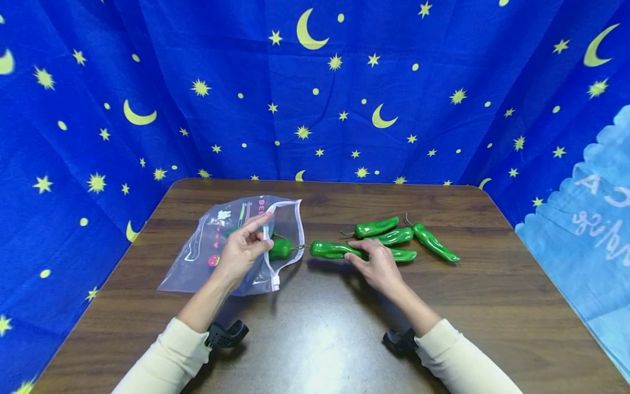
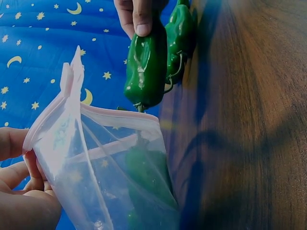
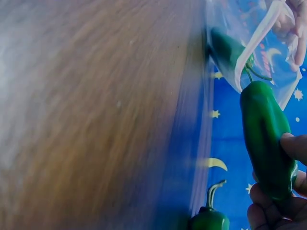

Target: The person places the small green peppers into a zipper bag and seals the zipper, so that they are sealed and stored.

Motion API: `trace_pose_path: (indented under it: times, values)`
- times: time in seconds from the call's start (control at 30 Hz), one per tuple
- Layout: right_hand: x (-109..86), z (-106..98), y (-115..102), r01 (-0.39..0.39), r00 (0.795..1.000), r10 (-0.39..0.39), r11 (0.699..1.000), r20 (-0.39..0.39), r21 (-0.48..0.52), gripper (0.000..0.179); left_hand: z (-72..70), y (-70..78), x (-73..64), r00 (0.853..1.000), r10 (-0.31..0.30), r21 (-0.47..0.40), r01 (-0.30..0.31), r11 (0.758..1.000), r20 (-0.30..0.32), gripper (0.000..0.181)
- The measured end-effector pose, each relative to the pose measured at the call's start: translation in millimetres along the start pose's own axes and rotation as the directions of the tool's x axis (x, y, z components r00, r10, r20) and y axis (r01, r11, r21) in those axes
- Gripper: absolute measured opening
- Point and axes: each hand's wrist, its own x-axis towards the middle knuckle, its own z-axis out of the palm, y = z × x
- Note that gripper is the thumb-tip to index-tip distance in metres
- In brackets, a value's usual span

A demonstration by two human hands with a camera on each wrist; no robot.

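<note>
A clear zip bag (image 1: pixel 197 268) with a pale rim lies on the table, its mouth facing right. My left hand (image 1: pixel 241 249) pinches the rim of the mouth and holds it apart. At least one green pepper (image 1: pixel 280 249) is inside, partly seen through the film. My right hand (image 1: pixel 376 265) grips another green pepper (image 3: pixel 264 129) between thumb and fingers, its stem pointing at the bag mouth. In the left wrist view the held pepper (image 2: pixel 146 72) hangs just beyond the rim.
Several loose green peppers lie beyond and right of my right hand, including one at the back (image 1: pixel 377 227) and one at the far right (image 1: pixel 435 243). A brown wooden table (image 1: pixel 492 317) carries everything. A blue star-patterned curtain (image 1: pixel 236 126) stands behind it.
</note>
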Motion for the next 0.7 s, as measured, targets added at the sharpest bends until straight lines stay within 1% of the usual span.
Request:
trace_pose_path:
  times: [0.27, 0.43, 0.7]
  values:
    - [3.0, 7.5, -8.6, 0.013, 1.0, -0.013, 1.0, 0.01, 0.011, 0.031, 0.7, -0.3, 0.7, 1.0, 0.004, 0.001, -0.004, 1.0, -0.002, 0.062]
    - [4.5, 13.4, -13.0, 0.053, 0.999, -0.053, 0.999, 0.01, 0.007, 0.03, 1.3, -1.1, 0.8, 1.0, 0.009, 0.011, -0.009, 1.0, -0.001, 0.061]
    - [9.6, 19.3, -22.9, 0.124, 0.992, -0.124, 0.992, -0.015, -0.001, 0.029, 1.8, -2.6, 1.6, 1.0, 0.008, 0.007, -0.008, 1.0, -0.003, 0.061]
